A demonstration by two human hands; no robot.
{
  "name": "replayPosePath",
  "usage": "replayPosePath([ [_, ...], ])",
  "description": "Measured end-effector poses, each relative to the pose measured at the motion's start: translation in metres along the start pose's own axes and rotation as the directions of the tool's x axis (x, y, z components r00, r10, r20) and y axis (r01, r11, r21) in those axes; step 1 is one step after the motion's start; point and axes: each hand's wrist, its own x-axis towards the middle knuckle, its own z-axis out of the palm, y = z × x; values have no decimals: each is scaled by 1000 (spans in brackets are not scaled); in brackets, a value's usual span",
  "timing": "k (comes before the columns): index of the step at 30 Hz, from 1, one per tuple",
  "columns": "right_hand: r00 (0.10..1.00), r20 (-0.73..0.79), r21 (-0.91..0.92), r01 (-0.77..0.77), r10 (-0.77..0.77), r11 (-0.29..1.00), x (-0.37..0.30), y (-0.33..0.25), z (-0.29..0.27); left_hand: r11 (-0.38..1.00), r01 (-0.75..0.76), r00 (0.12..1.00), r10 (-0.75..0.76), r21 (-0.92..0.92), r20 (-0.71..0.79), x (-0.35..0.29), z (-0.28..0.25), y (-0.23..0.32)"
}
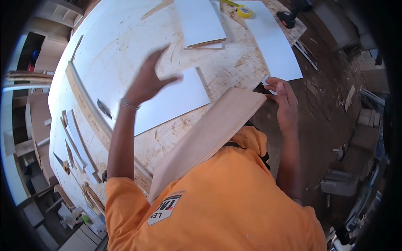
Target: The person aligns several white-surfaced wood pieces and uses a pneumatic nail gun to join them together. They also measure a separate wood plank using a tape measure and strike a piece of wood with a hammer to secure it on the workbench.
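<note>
My left hand [151, 79] is raised over a white rectangular panel [171, 100] on the workbench. Its thumb and fingers are spread, with nothing between them. A long plywood board [209, 136] slants across in front of my body, its lower part close against my orange shirt. At the board's far right end is my right hand [284, 102], its fingers bent and drawn together. By those fingertips shows a small pale piece [265, 80], too small to name. One fingertip comes right up to the board's corner; whether it presses on it is unclear.
The workbench [113, 42] carries another stack of white panels [200, 23], a long white panel [274, 42], and a yellow tape measure [244, 11]. A dark power tool [288, 18] stands at its far right corner. Left lie a toothed blade [104, 108], a wooden strip [86, 102] and offcuts [77, 142].
</note>
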Motion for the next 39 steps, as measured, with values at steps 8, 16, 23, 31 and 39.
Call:
replayPosePath([
  [8, 995, 87, -133, 63, -51, 989, -20, 5, -12, 927, 273, 928, -325, 257, 185, -14, 109, -46],
  [16, 961, 271, -182, 0, 50, 983, -22, -6, 9, 950, 312, 948, -313, 21, 63, -8, 78, -45],
  [23, 954, 282, -164, -54, 99, 985, -21, -3, 8, 998, 51, 863, -64, -40, -501, -19, 39, 13],
  [31, 919, 382, -158, -35, 94, 987, -17, 2, -4, 931, -358, 546, 150, -67, -824, 8, -12, 68],
  [39, 909, 417, -231, 138, -30, 963, -16, -11, -10, 918, -392, 536, 275, 53, -798, 41, -22, 104],
])
